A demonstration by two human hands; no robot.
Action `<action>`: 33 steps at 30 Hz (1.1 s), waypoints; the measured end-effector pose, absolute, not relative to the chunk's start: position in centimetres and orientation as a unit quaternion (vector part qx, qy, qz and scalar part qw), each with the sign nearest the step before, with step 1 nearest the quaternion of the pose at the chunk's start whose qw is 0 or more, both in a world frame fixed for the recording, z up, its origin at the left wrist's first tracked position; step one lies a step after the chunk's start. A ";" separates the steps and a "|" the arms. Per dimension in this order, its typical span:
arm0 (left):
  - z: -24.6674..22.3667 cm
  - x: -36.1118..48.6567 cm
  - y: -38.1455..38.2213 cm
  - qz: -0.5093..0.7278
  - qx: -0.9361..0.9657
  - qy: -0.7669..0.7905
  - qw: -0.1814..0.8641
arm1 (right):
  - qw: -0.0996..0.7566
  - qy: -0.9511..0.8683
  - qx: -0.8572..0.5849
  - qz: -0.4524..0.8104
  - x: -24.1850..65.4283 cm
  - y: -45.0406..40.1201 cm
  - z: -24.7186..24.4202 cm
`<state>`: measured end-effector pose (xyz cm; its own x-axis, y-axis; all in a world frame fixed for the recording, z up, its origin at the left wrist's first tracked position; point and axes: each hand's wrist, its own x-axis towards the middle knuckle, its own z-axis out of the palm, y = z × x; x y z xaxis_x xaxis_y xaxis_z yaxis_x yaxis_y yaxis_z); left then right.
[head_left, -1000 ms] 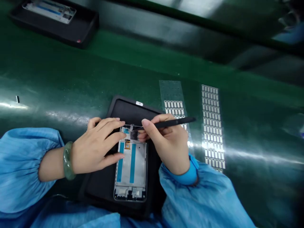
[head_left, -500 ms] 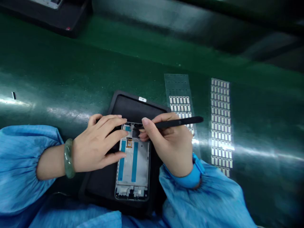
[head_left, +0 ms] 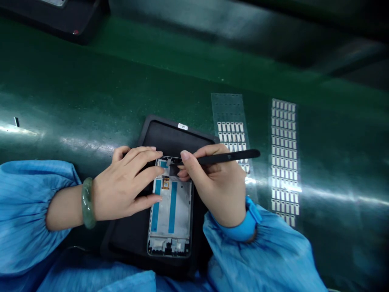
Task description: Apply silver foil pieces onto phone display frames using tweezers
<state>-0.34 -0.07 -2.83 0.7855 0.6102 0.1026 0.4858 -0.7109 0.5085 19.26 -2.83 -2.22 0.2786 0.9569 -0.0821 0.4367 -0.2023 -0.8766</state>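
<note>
An opened phone frame (head_left: 182,207), silver with two blue strips and an orange flex piece, lies face down on a black tray (head_left: 127,239). My left hand (head_left: 124,182) lies over its upper left edge with fingers spread, fingertips touching the frame. In my right hand (head_left: 217,182), thumb and fingers pinch a slim black pen-like tool (head_left: 231,156). The tool's thin tip points at the upper part of the frame, near a dark square area. My fingers partly hide the tip, so I cannot tell what it touches.
Right of the tray lie two clear sheets of small metallic pieces, a partly used sheet (head_left: 231,126) and a fuller sheet (head_left: 284,158). A small black piece (head_left: 16,121) lies far left on the green table (head_left: 75,97). Another black tray (head_left: 69,30) stands at the upper left.
Both hands and the phone frame stay almost in place. The view has shifted slightly, so the sheets sit a little further right and the far tray a little further left.
</note>
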 end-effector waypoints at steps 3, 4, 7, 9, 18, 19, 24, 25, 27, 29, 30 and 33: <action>-2.9 -0.3 0.0 0.138 0.918 0.293 0.227 | 0.387 -0.502 -0.699 0.331 19.2 -2.9 -2.2; -3.0 -0.3 0.0 0.140 0.919 0.291 0.224 | 0.386 -0.504 -0.699 0.329 19.2 -2.9 -2.1; -3.1 -0.3 0.1 0.142 0.922 0.289 0.214 | 0.381 -0.514 -0.700 0.317 19.2 -2.9 -2.1; -3.1 -0.3 0.1 0.141 0.924 0.287 0.209 | 0.372 -0.525 -0.703 0.304 19.2 -2.9 -2.2; -2.7 -0.1 0.1 0.120 0.934 0.286 0.178 | 0.368 -0.583 -0.692 0.214 19.0 -3.3 -2.8; -2.6 -0.1 0.1 0.111 0.936 0.285 0.172 | 0.373 -0.584 -0.689 0.213 19.0 -3.3 -2.8; -2.1 0.1 0.1 0.084 0.948 0.273 0.138 | 0.380 -0.593 -0.676 0.214 19.1 -3.2 -3.0; -2.0 0.2 0.1 0.081 0.951 0.271 0.128 | 0.380 -0.597 -0.673 0.215 19.1 -3.2 -3.0; -1.8 0.4 0.0 0.073 0.954 0.270 0.108 | 0.382 -0.603 -0.667 0.212 19.2 -3.3 -3.1; -1.6 0.7 -0.1 0.071 0.955 0.272 0.092 | 0.399 -0.597 -0.666 0.200 19.2 -3.5 -3.2; -1.6 0.8 -0.2 0.074 0.955 0.273 0.086 | 0.418 -0.581 -0.669 0.199 19.2 -3.6 -3.2; -1.8 0.9 -0.1 0.090 0.954 0.273 0.087 | 0.521 -0.497 -0.654 0.231 19.5 -3.4 -2.9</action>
<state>0.90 -0.14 -1.79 0.8344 0.5372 0.1234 0.5060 -0.8353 0.2149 19.48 -3.44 -2.93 0.3987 0.8913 0.2161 0.4110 0.0370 -0.9109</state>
